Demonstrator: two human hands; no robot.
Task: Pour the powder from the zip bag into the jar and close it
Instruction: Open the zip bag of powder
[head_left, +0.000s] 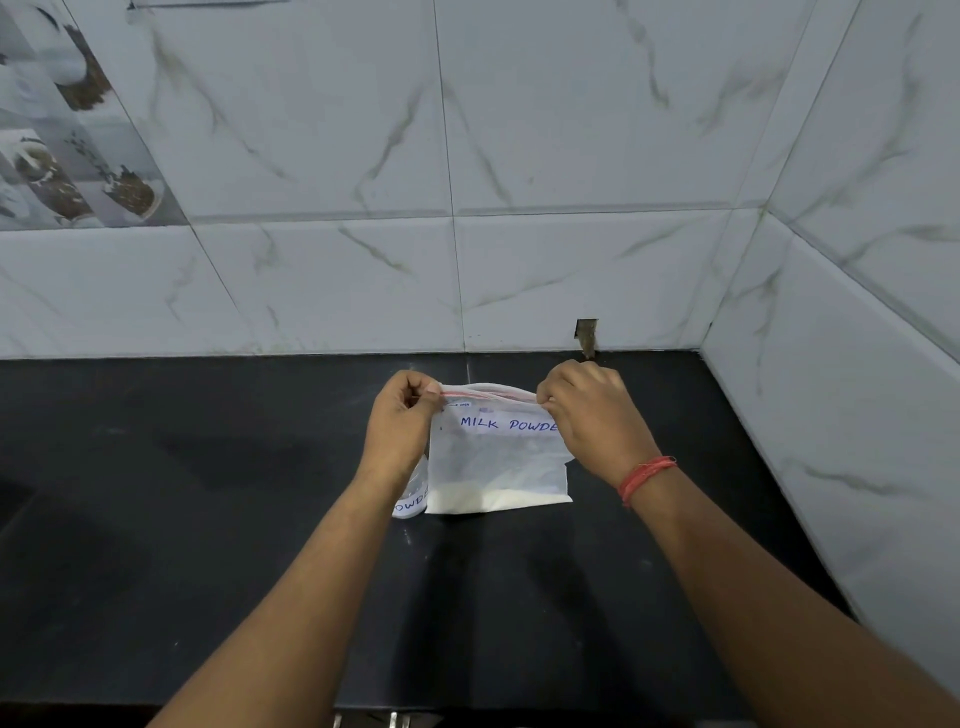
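- Marble-pattern tile wall (519, 156) behind and to the right; small notch in the tile (586, 335) at the counter line.
- Black counter (208, 467) takes up the lower half, otherwise bare as far as I can see.
- Both forearms come in from the bottom edge and meet mid-counter. Red thread band (647, 475) on the right wrist.
- Zip bag (493, 457), clear, hand-labelled "MILK POWDE…", stands upright with its bottom edge on or just above the counter; contact not clear.
- Left hand (400, 421): fingers curled, thumb and forefinger pinched on the bag's top-left corner at the red zip strip (488, 393).
- Right hand (592, 415): same pinch on the top-right corner, the rest of the fingers folded in.
- Bag mouth looks parted in the middle, with the two lips bowed apart. Can't tell if the zip is undone along its full width.
- Powder (498, 496) sits in a low white band along the bottom of the bag. Looks like none has left yet.
- Jar (413, 493): only a sliver visible, just behind the left wrist and touching or just beside the bag's lower-left corner. Clear, with a label reading "…OWDE…". Lid state hidden.
- Progress read: early. Bag opening is underway or about finished.
- Left to do: confirm the jar is open, lift and tip the bag over it, empty it, close the jar.
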